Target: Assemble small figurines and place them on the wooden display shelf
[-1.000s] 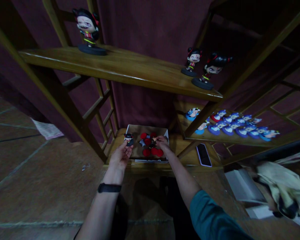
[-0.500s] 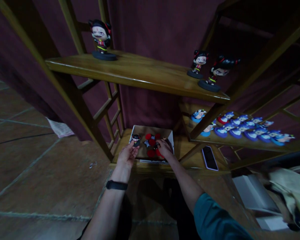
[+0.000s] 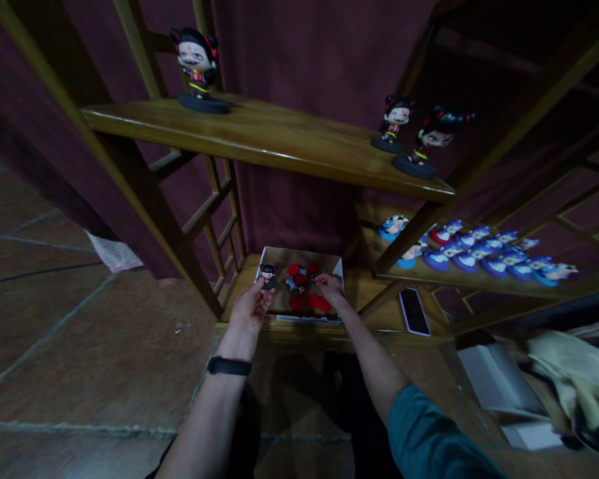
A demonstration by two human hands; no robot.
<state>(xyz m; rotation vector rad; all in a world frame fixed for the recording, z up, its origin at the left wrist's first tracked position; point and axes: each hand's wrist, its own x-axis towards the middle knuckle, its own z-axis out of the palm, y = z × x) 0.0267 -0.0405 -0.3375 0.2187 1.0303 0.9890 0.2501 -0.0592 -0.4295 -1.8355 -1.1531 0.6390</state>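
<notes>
Head camera: the open box (image 3: 285,258) stands on the low wooden board (image 3: 367,314), and it is the landmark for everything else. At its left edge, the left hand (image 3: 250,307) holds a black-haired figure (image 3: 267,271) upright with its face turned up toward the camera, the thumb in front and the fingers clamped around its dark base. Over the box's right side is the right hand (image 3: 331,290). Its fingertips are bunched close together, but I cannot tell whether anything is pinched between them.

The change over the last half second is on that side: the right hand has moved from over the middle of the box toward its right wall, so more of the contents show. Red round pieces (image 3: 298,304) lie inside, with a grey-blue piece (image 3: 290,283) and a small dark piece (image 3: 300,291) among them. That dark piece, hidden behind the fingers half a second ago, is now in plain sight and apart from the hand. The left hand's grip looks the same.

Right of the box, on the same board, lies a phone (image 3: 414,311). Above the box runs a wooden shelf (image 3: 279,138) with three larger figures (image 3: 196,60); to the box's upper right, blue-toned figures (image 3: 474,256) stand in rows.
</notes>
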